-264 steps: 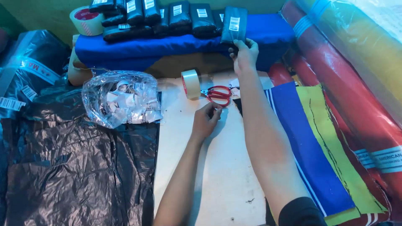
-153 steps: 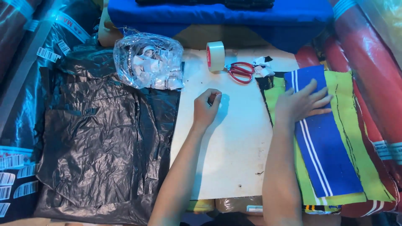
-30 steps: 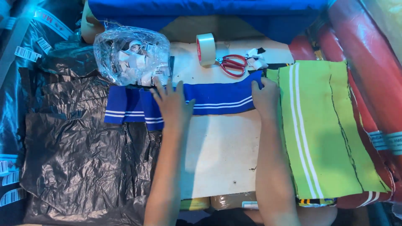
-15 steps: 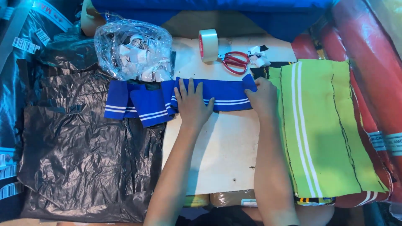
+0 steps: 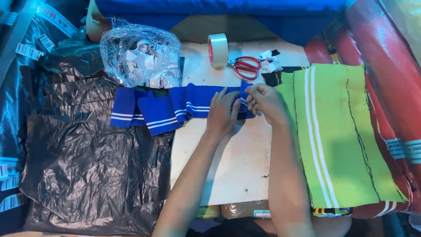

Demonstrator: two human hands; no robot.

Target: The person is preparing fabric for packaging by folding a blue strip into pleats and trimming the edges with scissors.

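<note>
The blue striped band (image 5: 175, 107) is pressed flat under the open left hand (image 5: 223, 115). Its right end is pinched by the right hand (image 5: 265, 103). Being soft, light knit, it is probably best held at the ends.

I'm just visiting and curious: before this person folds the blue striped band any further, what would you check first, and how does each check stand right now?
1. Left hand lies flat on the blue band: ok.
2. Right hand pinches the band's right end: ok.
3. Band lies straight and smooth: not ok, its left part is bunched in overlapping folds on the black plastic sheet.
4. Scissors and tape roll lie apart from the band: ok.
5. Green cloth is free of the band: cannot tell, the right hand hides the meeting edge.
</note>
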